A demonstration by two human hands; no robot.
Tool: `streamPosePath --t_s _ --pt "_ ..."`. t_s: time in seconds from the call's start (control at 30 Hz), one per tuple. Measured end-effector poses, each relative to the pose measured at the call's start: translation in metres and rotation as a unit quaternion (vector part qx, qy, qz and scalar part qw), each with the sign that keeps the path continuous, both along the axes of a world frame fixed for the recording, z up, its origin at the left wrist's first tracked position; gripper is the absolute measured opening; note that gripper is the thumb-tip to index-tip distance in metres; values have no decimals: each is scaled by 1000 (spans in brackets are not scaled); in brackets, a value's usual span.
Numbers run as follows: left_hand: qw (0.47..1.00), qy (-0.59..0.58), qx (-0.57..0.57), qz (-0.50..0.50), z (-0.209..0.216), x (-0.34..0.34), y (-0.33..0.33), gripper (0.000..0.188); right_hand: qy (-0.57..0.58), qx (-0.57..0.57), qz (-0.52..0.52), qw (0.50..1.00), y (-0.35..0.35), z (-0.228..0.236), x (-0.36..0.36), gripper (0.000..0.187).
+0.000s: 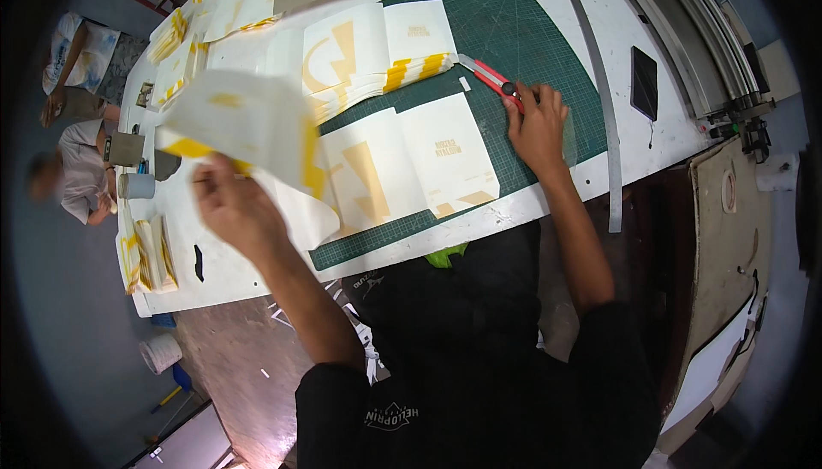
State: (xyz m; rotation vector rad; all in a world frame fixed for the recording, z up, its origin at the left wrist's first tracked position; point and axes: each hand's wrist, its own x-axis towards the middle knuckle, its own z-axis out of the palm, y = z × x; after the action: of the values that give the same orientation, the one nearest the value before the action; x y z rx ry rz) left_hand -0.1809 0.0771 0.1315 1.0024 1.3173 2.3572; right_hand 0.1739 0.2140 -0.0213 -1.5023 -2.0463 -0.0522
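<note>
My left hand (pixel 235 208) pinches the edge of a white printed sheet (pixel 248 118) with yellow marks, lifted and blurred above the table's left part. In my right hand (pixel 541 131) is the rear end of a red utility knife (pixel 490 75), its blade pointing left over the green cutting mat (pixel 531 32). An unfolded white and tan printed sheet (pixel 398 169) lies flat on the mat between my hands. Behind it sits a stack of folded printed sheets (pixel 368 54) with yellow edges. A small white scrap (pixel 465 84) is near the blade.
A long metal ruler (pixel 593 58) runs along the mat's right side, with a black phone (pixel 644 84) beyond. More yellow-edged stacks (pixel 150 255) line the table's left side. Two people are at the far left, near a grey cup (pixel 137 185). A metal rail machine (pixel 685 32) borders the right.
</note>
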Motion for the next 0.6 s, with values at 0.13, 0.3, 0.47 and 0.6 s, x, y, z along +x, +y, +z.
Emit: streamPosePath --t_s 0.13,0.3,0.47,0.6 --pt "961 257 -25 102 42 -31 58 11 15 1 6 1000 -2 2 -2 34" --pt "856 507 -77 -60 29 3 188 11 22 20 0 1000 -2 4 -2 33" --pt "713 625 -287 -137 -69 36 249 17 43 3 7 999 -4 7 -3 33" --pt "693 578 -375 -214 -86 72 227 31 28 10 -18 999 -6 4 1 34"
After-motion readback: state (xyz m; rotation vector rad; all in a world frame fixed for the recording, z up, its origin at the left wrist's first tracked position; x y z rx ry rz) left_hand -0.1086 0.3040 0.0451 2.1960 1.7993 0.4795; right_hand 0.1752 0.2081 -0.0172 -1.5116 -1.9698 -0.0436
